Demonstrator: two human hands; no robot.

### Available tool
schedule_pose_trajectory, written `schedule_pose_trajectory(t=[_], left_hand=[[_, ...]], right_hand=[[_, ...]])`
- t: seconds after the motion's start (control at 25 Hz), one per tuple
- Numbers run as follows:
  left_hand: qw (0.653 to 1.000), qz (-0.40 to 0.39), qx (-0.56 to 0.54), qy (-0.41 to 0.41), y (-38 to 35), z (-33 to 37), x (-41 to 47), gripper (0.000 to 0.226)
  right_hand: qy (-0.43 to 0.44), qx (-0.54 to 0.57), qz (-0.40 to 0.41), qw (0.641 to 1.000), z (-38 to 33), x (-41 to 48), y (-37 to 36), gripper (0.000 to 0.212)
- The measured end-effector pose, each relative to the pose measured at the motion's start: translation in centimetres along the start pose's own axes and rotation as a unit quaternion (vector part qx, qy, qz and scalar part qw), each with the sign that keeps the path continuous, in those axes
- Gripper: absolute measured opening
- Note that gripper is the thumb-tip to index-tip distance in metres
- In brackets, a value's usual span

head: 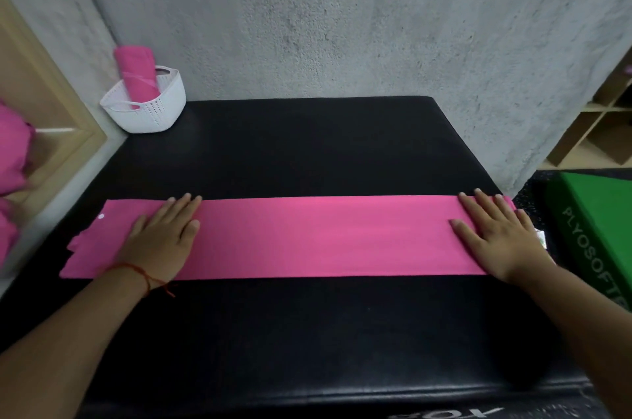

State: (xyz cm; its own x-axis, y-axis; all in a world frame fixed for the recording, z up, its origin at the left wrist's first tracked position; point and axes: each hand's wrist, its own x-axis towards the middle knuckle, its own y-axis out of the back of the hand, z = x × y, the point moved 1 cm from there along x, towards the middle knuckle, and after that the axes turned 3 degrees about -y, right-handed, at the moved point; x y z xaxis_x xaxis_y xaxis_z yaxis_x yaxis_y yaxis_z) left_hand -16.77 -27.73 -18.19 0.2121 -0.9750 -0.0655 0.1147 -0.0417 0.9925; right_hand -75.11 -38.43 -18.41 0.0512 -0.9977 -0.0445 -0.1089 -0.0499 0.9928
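Observation:
A long pink cloth [307,237], folded into a narrow strip, lies flat across the black padded surface [307,151] from left to right. My left hand [164,233] presses flat on the strip near its left end, fingers straight and pointing away from me. A red string is tied round that wrist. My right hand [496,233] lies flat on the strip's right end, fingers straight. Neither hand grips the cloth.
A white plastic basket [150,110] stands at the back left corner with a rolled pink cloth [135,73] upright in it. More pink fabric [12,151] bulges at the left edge. A green padded box [595,233] sits to the right. A grey wall rises behind.

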Motion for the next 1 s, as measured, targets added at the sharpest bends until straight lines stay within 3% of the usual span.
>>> schedule_pose_trajectory(t=[0.12,0.2,0.32,0.44,0.52,0.72,0.88,1.0], left_hand=[[1.0,-0.018,0.0,0.024,0.3,0.5,0.4,0.059],[0.999,-0.027,0.001,0.045,0.5,2.2,0.4,0.062],[0.999,-0.017,-0.016,0.033,0.3,5.2,-0.1,0.07],[1.0,-0.007,-0.004,-0.022,0.3,4.1,-0.5,0.073],[1.0,0.004,0.013,-0.023,0.6,-0.7,-0.4,0.071],[0.997,0.0,0.04,0.06,1.6,-11.8,-0.3,0.06],[0.996,-0.015,-0.002,0.086,1.5,-12.3,0.9,0.057],[0.987,0.008,-0.021,0.16,2.4,-12.1,0.3,0.07]], right_hand=[[-0.043,-0.033,-0.025,0.998,-1.2,-0.2,0.7,0.087],[-0.049,-0.014,-0.021,0.998,-5.9,-0.5,1.2,0.089],[0.091,0.071,-0.032,0.993,-19.4,-2.8,0.3,0.075],[0.205,0.028,-0.047,0.977,-28.1,-5.1,-2.1,0.073],[0.206,0.005,-0.04,0.978,-28.2,-5.2,-3.0,0.075],[0.205,-0.009,-0.023,0.978,-27.2,-5.1,-3.6,0.078],[0.197,-0.005,-0.02,0.98,-27.6,-5.0,-3.7,0.078],[0.195,-0.01,-0.027,0.98,-27.8,-5.3,-3.4,0.078]])
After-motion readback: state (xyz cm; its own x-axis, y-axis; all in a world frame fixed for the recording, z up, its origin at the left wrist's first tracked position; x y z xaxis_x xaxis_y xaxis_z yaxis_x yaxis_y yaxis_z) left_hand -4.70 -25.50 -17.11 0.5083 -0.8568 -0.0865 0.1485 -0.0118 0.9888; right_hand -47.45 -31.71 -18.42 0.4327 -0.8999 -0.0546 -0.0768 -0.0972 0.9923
